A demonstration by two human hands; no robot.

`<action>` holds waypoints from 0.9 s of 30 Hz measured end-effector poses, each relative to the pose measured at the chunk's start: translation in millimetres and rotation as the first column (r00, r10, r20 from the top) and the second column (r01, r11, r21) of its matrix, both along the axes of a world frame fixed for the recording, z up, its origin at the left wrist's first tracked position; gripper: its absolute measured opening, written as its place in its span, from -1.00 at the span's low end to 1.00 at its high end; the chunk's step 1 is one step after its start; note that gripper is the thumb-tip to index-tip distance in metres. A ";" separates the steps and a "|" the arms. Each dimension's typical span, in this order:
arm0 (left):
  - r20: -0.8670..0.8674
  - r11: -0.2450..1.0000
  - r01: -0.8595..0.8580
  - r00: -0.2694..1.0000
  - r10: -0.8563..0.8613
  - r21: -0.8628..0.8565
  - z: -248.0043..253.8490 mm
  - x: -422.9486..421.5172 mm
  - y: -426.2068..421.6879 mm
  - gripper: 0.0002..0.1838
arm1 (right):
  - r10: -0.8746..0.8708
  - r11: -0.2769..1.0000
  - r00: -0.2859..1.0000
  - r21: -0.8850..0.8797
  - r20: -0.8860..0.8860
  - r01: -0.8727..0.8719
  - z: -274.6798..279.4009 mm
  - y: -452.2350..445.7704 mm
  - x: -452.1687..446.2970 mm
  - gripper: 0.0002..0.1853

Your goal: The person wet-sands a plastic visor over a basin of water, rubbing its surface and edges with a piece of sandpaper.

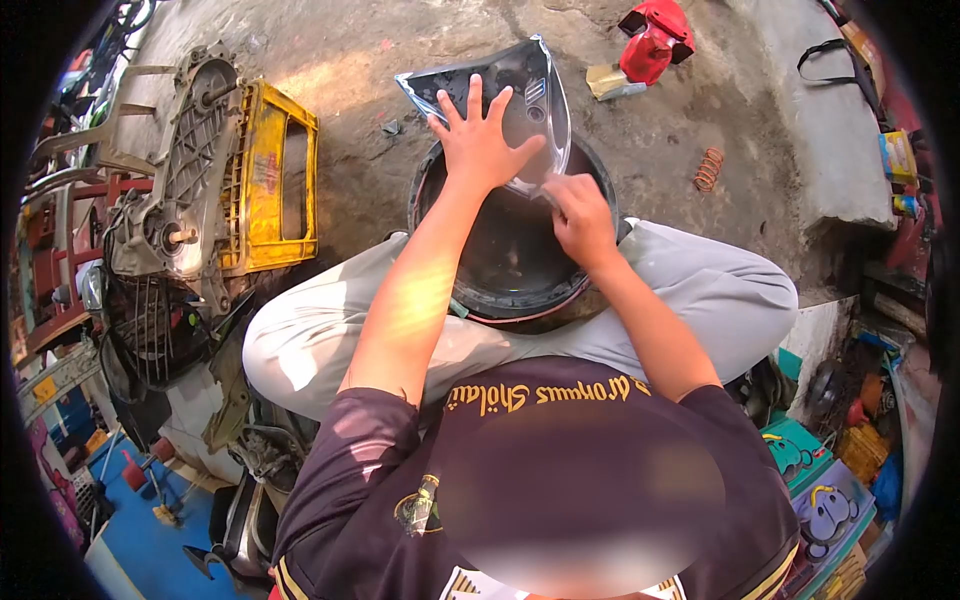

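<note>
1. Left hand (480, 150), fingers splayed, lies flat on a clear panel (535, 102) over the basin's (515, 303) far rim; right hand (585, 217) curls at its edge, grip unclear.
2. Left of the basin, yellow crate (262, 175); right, coil spring (709, 170); beneath, stained concrete floor (650, 135).

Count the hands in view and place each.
2. The left hand lies spread on the panel; the right hand is curled at the panel's near right edge, over the tub. No others show.
</note>
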State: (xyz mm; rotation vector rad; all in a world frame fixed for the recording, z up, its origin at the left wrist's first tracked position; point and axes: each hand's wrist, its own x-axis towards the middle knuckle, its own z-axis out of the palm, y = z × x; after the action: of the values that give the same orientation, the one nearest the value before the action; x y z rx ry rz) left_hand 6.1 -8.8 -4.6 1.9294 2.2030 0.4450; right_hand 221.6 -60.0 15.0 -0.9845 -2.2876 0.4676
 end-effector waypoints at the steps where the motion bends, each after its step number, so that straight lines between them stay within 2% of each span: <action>1: 0.004 1.000 -0.004 1.000 0.004 -0.002 -0.2 -0.7 -0.7 0.10 | -0.050 0.999 0.999 0.010 -0.009 0.050 -2.2 8.4 2.1 -0.58; 2: 0.002 1.000 -0.008 1.000 0.008 -0.006 -0.4 -1.3 -1.9 0.10 | -0.100 0.995 0.995 0.017 -0.020 0.100 -3.9 13.2 3.3 -0.55; 4: 0.000 1.000 -0.010 1.000 0.010 -0.001 -0.1 -0.3 -1.3 0.09 | -0.086 0.996 0.996 0.027 -0.011 0.086 1.1 9.0 1.1 -0.55; 6: -0.009 1.000 -0.007 1.000 0.007 0.004 0.3 -0.9 -1.2 0.08 | 0.050 0.999 0.999 0.018 0.004 -0.050 7.9 -5.4 -1.7 -0.61; 7: -0.016 1.000 -0.009 1.000 0.009 0.008 -1.0 -0.1 -2.0 0.08 | 0.056 0.998 0.998 -0.010 0.011 -0.056 7.5 -7.6 -2.0 -0.62; 8: -0.009 1.000 -0.006 1.000 0.006 -0.002 -3.7 0.7 -3.3 0.08 | 0.053 0.998 0.998 -0.020 0.018 -0.053 5.5 -5.0 1.5 -0.62; 10: -0.033 0.999 -0.010 0.999 0.012 0.052 -6.0 -0.3 -1.0 0.09 | -0.063 0.997 0.998 0.040 -0.026 0.064 -2.7 11.8 4.3 -0.61; 12: -0.036 1.000 -0.012 0.999 0.013 0.029 -5.6 -1.2 -1.6 0.10 | -0.081 0.996 0.997 0.025 -0.021 0.081 -1.9 9.7 2.7 -0.59; 14: -0.051 1.000 -0.007 0.999 0.008 0.020 -5.6 -0.7 -0.5 0.10 | 0.052 0.999 0.998 -0.013 -0.035 -0.053 6.4 -3.7 -0.5 -0.66; 15: -0.048 1.000 -0.001 0.999 0.002 0.025 -5.7 0.0 1.1 0.10 | 0.051 0.998 0.998 -0.043 -0.027 -0.052 11.1 -7.9 -3.7 -0.66; 18: -0.059 0.999 -0.011 0.998 0.013 0.037 -7.7 -0.1 -0.4 0.10 | -0.056 0.998 0.998 0.029 -0.025 0.057 -5.4 16.0 4.8 -0.60; 20: -0.031 1.000 -0.007 0.999 0.008 0.030 -5.7 -1.0 0.1 0.10 | -0.105 0.994 0.994 -0.010 -0.030 0.105 -4.6 14.0 5.0 -0.61; 22: -0.040 0.999 -0.004 0.999 0.005 0.034 -6.7 -1.1 -1.3 0.10 | 0.063 0.998 0.998 0.027 0.011 -0.063 5.2 0.6 2.0 -0.63; 23: -0.048 0.999 -0.005 0.999 0.006 0.037 -7.6 -0.3 -0.5 0.10 | 0.086 0.996 0.996 -0.003 0.002 -0.086 9.6 -5.9 -1.5 -0.64; 24: -0.046 0.999 0.001 0.999 0.001 0.038 -7.2 0.4 0.9 0.10 | 0.081 0.997 0.997 -0.002 0.004 -0.081 5.6 -1.5 1.2 -0.64; 27: -0.026 0.999 -0.009 1.000 0.010 0.037 -7.7 -0.7 0.1 0.10 | -0.077 0.997 0.997 -0.020 -0.021 0.077 -5.6 18.2 6.1 -0.62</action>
State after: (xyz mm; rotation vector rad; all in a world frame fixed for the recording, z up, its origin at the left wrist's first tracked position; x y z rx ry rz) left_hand 5.4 -8.7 -12.3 1.9551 2.2363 0.4669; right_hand 227.7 -41.8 9.4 -1.0680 -2.2210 0.4668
